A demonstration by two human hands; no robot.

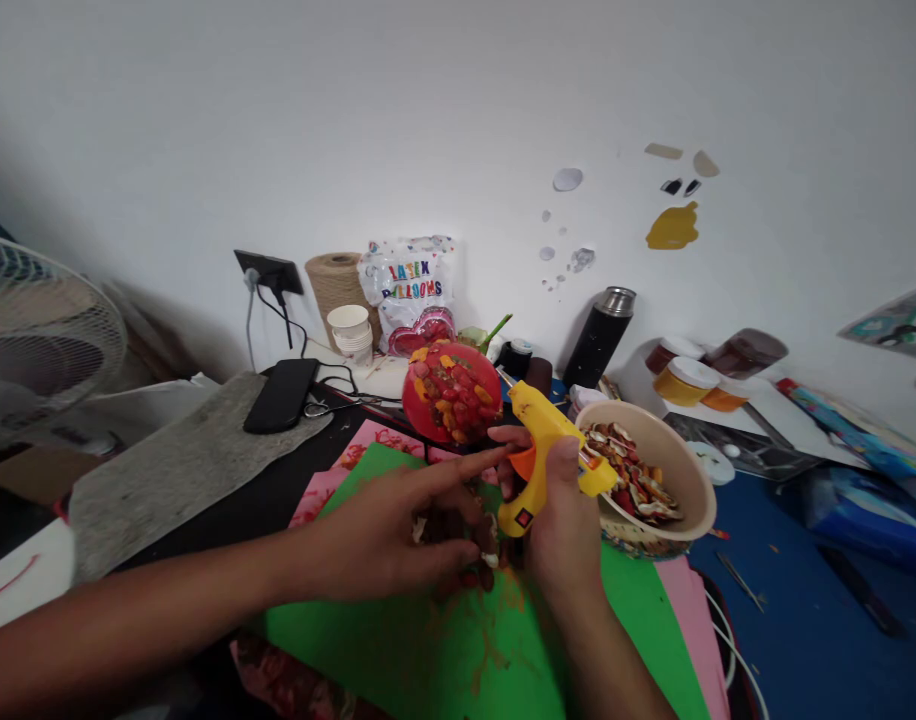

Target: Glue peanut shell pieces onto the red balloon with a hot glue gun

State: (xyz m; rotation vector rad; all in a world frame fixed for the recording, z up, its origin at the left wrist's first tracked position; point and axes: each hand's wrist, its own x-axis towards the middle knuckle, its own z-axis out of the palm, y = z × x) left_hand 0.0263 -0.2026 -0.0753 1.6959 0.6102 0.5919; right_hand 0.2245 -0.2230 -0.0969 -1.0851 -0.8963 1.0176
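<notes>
My right hand (567, 540) is wrapped round a yellow hot glue gun (544, 425) with an orange trigger, its nozzle pointing up and left. Just left of it, my left hand (387, 525) has its index finger stretched towards the trigger and its thumb apart. Small painted shell pieces (490, 555) show around the left fingertips; whether any are held is unclear. Behind the hands stands a red balloon (474, 372), partly covered in red and orange shell pieces. A beige bowl (702, 490) of painted shells sits to the right. Under the hands lies stained green paper (503, 650).
A black phone (282, 395) and scissors (338, 405) lie left, beside a grey cloth (173, 480). Paper cups (351, 335), a twine roll (330, 285) and a balloon bag (413, 290) stand behind. A black flask (599, 335) and paint jars (684, 380) are back right. A fan (45, 320) stands far left.
</notes>
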